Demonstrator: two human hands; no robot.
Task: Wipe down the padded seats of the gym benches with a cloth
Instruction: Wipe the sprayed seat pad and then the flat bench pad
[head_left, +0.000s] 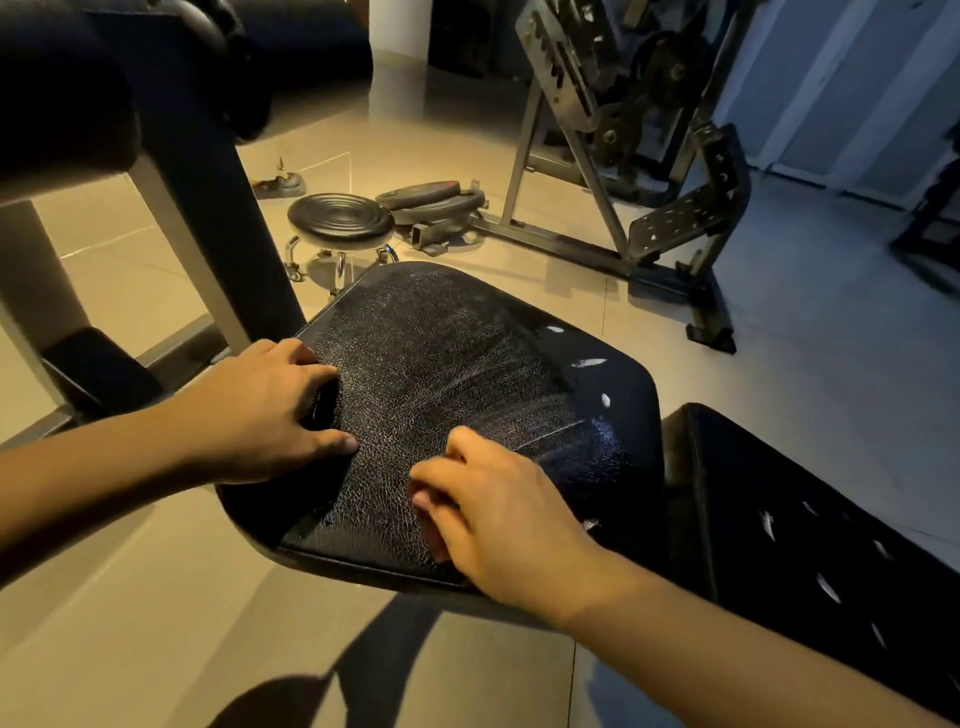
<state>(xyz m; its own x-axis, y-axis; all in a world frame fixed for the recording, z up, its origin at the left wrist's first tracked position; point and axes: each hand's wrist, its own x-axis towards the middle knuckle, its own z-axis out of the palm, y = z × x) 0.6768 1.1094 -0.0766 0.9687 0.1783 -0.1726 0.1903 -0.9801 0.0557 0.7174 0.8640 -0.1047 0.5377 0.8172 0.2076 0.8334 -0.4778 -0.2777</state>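
Note:
A black padded seat (467, 364) with cracked, shiny vinyl fills the middle of the view. My left hand (260, 410) sits at the seat's left edge, its fingers curled round a dark cloth (311, 483) that drapes over the near-left corner. My right hand (509, 519) is blurred and rests on the seat's front part with loosely bent fingers; nothing shows in it. A second black pad (779, 519) with small tears adjoins the seat on the right.
A dark upright post (208, 208) and a roller pad (52, 78) rise left of the seat. Behind it stand a round black stool (340, 218), weight plates (431, 200) on the tiled floor, and a metal machine frame (597, 156).

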